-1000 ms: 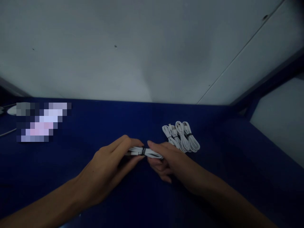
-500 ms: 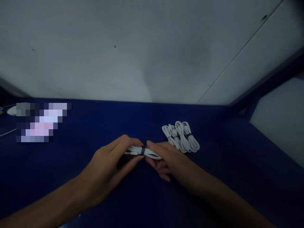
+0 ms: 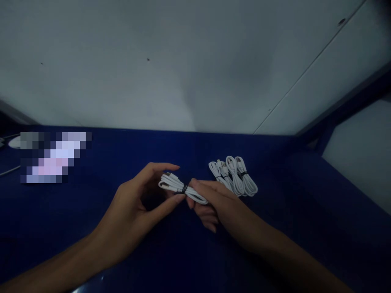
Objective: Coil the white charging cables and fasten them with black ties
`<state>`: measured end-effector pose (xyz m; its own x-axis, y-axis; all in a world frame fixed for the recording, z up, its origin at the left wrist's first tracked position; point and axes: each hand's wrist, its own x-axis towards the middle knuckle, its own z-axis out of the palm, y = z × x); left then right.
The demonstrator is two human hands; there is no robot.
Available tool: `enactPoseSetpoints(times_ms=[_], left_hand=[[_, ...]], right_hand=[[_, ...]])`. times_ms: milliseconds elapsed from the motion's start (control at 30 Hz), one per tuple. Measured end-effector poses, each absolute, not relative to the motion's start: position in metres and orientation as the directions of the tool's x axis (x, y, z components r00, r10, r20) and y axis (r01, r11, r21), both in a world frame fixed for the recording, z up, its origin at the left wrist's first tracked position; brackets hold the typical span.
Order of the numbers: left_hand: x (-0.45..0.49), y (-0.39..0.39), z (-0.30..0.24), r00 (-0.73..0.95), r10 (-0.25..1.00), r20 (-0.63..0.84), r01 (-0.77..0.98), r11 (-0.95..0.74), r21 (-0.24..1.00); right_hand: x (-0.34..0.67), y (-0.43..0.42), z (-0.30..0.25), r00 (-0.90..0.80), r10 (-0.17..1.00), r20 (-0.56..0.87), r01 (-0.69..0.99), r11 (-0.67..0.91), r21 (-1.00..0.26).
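A coiled white USB cable (image 3: pixel 170 183), bound at its middle by a black twist tie (image 3: pixel 184 189), is between my hands above the blue table. My right hand (image 3: pixel 215 199) pinches its right end between thumb and fingers. Around the left end, my left hand (image 3: pixel 137 199) is open, index finger stretched out above the coil. The left thumb tip lies against the coil's lower edge by the tie; whether the other fingers touch it from behind I cannot tell. Just beyond my right hand, several similar tied white cables (image 3: pixel 236 177) lie side by side, partly hidden by that hand.
The blue table (image 3: pixel 146 146) meets a pale wall panel (image 3: pixel 122 81) at the back. At the left lie a blurred-out bright object (image 3: pixel 58 158) and a white rounded object (image 3: pixel 14 142) with a cord. A dark blue frame bar (image 3: pixel 345 110) slants along the right.
My left fingers have opened and lifted off the coil. The held cable's left end has tilted up, showing its plugs. My right hand keeps its pinch, almost unmoved.
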<state>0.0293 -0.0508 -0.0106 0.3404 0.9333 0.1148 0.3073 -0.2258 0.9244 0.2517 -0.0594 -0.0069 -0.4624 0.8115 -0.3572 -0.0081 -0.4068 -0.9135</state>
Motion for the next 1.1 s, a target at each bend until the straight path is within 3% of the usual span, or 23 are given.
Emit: enactPoseSetpoints(times_ms=[300,1100], left_hand=[[0.029,-0.048,-0.01,0.28,0.958,0.057,0.217,-0.122,0.969],[0.033,-0.049,-0.006,0.251,0.965,0.072,0.121,-0.105,0.987]], right_hand=[[0.251,-0.059,-0.011,-0.451,0.822,-0.348,-0.033,-0.405,-0.914],[0.247,-0.063,0.001,-0.433,0.848,-0.305,0.113,-0.284,-0.952]])
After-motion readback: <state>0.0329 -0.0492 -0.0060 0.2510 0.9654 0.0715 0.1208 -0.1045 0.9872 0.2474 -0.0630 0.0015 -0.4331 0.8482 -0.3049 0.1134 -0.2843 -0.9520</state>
